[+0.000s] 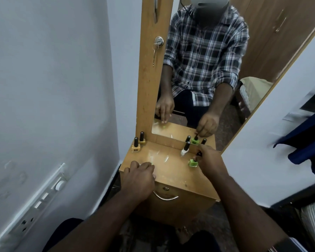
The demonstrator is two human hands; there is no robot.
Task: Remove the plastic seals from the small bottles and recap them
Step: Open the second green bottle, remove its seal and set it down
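Note:
A green small bottle (192, 163) stands at the right of the wooden tabletop (171, 171). My right hand (210, 160) pinches its black cap from above. My left hand (139, 176) rests at the table's left front, fingers curled over a small green-tinted piece of plastic (151, 163) at the fingertips. A white bottle (185, 150) with a black cap stands just behind the green one. Two yellow-orange bottles (137, 144) with black caps stand at the back left corner.
A mirror (207, 70) rises behind the table and reflects me and the bottles. A drawer with a metal handle (165, 197) sits below the tabletop. A white wall with a switch panel (44, 197) is on the left; blue cloth (305, 142) hangs at right.

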